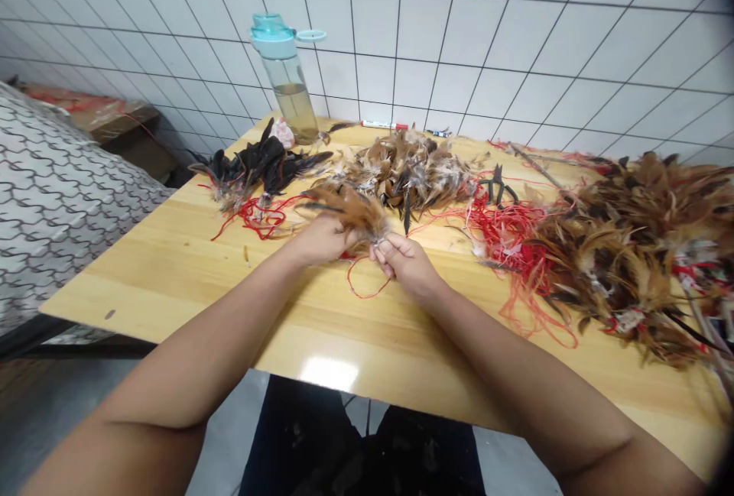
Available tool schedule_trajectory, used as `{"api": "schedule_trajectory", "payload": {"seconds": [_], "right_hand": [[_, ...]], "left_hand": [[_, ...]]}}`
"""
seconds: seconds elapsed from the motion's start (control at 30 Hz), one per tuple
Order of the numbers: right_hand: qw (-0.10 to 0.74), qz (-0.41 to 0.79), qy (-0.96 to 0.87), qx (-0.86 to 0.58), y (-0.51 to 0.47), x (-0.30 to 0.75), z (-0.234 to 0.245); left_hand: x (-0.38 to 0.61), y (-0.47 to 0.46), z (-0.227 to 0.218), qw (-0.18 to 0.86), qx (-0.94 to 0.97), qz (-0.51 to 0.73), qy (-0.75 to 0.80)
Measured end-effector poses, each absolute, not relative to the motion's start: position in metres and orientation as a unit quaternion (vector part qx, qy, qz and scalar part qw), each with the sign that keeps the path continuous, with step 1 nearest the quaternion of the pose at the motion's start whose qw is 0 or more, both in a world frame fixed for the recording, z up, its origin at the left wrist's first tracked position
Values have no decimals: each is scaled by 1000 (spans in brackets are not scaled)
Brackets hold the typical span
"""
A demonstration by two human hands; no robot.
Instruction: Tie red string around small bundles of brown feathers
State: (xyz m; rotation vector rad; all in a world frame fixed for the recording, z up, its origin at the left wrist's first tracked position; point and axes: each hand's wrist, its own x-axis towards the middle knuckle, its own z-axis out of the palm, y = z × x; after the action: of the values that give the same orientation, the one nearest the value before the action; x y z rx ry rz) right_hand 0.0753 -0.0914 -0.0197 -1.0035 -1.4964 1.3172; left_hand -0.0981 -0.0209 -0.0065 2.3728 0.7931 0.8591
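Note:
Between my hands, a bunch of brown feathers (355,209) is held over the table, its tips pointing left and its pale quill ends toward the right. My left hand (328,240) is closed around the underside of the bunch, its fingers partly hidden. With thumb and fingers pinched, my right hand (404,259) grips the quill ends. A loop of red string (367,296) hangs below the hands. Just behind the bunch lies a loose heap of brown and grey feathers (401,167).
Black feathers (261,167) lie at the left, near a water bottle (292,91). Tangled red string (510,236), pliers (498,186) and a large pile of tied brown feathers (619,244) lie at the right. A red marker (383,125) rests by the tiled wall (424,30).

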Motion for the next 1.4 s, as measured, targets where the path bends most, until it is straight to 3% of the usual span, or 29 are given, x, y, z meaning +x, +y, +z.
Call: {"api": "schedule_trajectory", "payload": {"seconds": [0.2, 0.67, 0.77, 0.87, 1.03, 1.13, 1.23, 1.4], "right_hand": [[522, 614, -445, -390, -93, 72, -14], [530, 623, -391, -421, -86, 75, -17], [505, 549, -472, -470, -84, 76, -24], [452, 348, -618, -541, -84, 79, -25], [211, 97, -733, -639, -89, 83, -12], [110, 50, -744, -658, -89, 83, -8], [67, 17, -776, -627, -88, 84, -8], [124, 82, -833, -533, -91, 83, -11]], "left_hand": [[-83, -42, 8, 180, 849, 358, 344], [-71, -60, 8, -4, 887, 368, 280], [-69, -65, 11, -39, 892, 358, 275], [-69, -70, 11, -77, 893, 352, 271], [-65, -72, 5, -99, 894, 352, 258], [-62, -66, -1, -107, 901, 329, 262], [-67, -56, 0, -80, 910, 295, 281], [-93, -37, 17, 132, 924, 252, 254]]}}
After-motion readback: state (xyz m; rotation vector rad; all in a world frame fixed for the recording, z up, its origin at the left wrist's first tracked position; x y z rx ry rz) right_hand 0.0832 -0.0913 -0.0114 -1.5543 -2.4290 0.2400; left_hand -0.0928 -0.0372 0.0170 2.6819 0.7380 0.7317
